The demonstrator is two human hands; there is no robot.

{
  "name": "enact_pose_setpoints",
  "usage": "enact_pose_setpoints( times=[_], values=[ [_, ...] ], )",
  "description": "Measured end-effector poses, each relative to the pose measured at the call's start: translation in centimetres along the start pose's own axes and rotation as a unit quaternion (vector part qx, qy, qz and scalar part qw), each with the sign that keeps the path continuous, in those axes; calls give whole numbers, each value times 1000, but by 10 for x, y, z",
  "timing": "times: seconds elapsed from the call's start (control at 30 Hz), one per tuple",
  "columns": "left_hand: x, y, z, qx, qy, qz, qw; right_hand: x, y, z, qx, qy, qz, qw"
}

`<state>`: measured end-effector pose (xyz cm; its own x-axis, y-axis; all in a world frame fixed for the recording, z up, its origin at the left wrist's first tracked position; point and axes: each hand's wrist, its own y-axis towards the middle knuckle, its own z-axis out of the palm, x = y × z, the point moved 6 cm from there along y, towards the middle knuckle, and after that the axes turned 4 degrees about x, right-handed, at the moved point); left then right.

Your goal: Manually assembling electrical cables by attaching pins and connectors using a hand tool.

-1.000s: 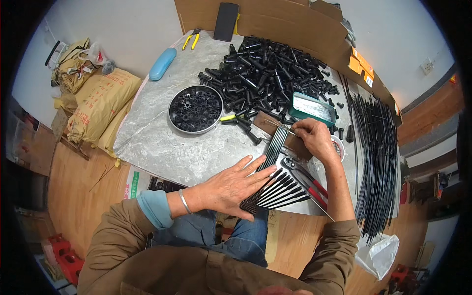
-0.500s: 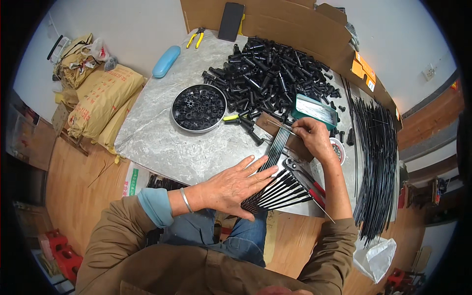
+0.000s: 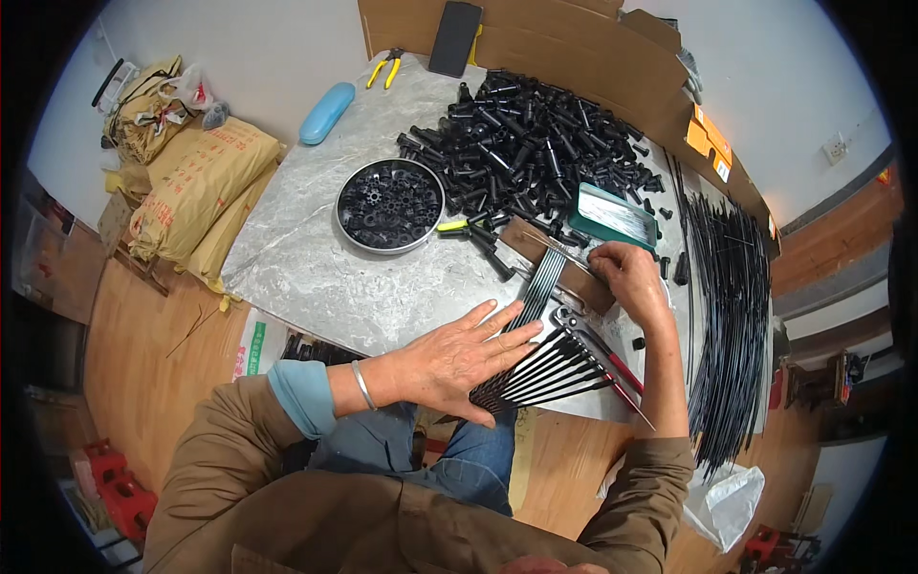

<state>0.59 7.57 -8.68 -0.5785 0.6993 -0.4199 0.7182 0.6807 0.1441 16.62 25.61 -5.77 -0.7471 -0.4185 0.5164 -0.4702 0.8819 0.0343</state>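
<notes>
Black rods [image 3: 545, 368] lie fanned at the table's [image 3: 316, 277] near edge. The left hand [image 3: 459, 359] presses flat on them, fingers spread. The right hand [image 3: 626, 277], fingers curled together, pinches the rods' far ends beside a wooden block [image 3: 535, 239].

We've got tan sacks [image 3: 196, 196] stacked left of the counter, a dark phone [image 3: 455, 38] up top, and orange labels [image 3: 712, 143] on the cardboard.

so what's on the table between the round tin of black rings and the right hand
In the head view, a few loose black tubes and a brown block lie between the tin and the right hand.
</notes>
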Motion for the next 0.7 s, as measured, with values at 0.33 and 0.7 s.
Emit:
enact_pose_setpoints(
  times=[0.33, 0.7],
  values=[
    [-1, 0, -2, -3, 3, 3, 1000, 12, 1, 0, -24, -16, -38, 999],
    [-5, -1, -2, -17, 13, 16, 1000, 20, 4, 10, -77, -30, -47, 995]
  ],
)
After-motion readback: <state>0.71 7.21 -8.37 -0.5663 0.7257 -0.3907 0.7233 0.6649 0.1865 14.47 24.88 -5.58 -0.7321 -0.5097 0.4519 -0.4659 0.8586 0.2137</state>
